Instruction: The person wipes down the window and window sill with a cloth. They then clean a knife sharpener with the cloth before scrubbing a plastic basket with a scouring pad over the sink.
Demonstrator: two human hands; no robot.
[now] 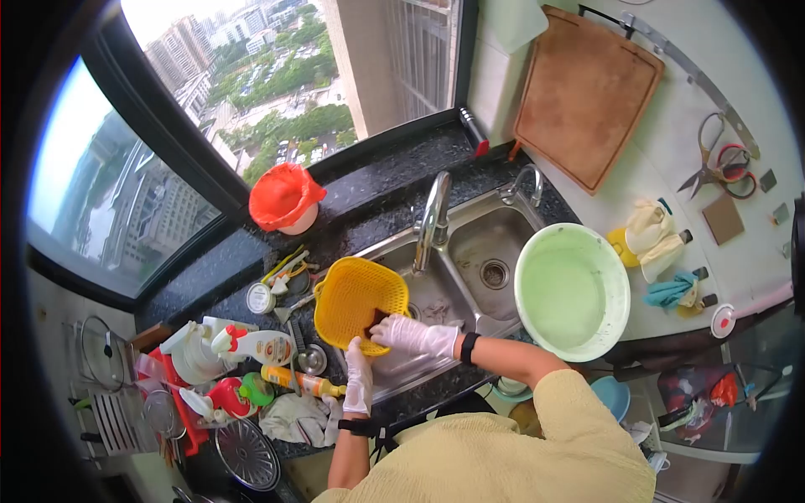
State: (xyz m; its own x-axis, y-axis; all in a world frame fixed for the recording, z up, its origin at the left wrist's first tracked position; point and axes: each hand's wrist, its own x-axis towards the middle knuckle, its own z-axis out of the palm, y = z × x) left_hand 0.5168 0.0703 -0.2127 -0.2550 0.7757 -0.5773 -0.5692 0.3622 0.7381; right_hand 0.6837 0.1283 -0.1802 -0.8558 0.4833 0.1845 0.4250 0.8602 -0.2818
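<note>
Head view: our gloved left hand [359, 375] grips the yellow strainer basket [359, 283] just beyond it; our right hand [409, 335] clasps a dark pad [375, 320] inside. We're apparently scrubbing; the next stroke needs steady bracing.

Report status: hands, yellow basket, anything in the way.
Left hand gripping yellow basket at near rim. Right hand holding dark pad inside it. Basket over sink's left side. Faucet just beyond; nothing visibly blocking hands.

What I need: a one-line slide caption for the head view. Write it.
Left gloved hand grips a yellow colander while right gloved hand holds a dark item against it at a double-bowl sink.
</note>
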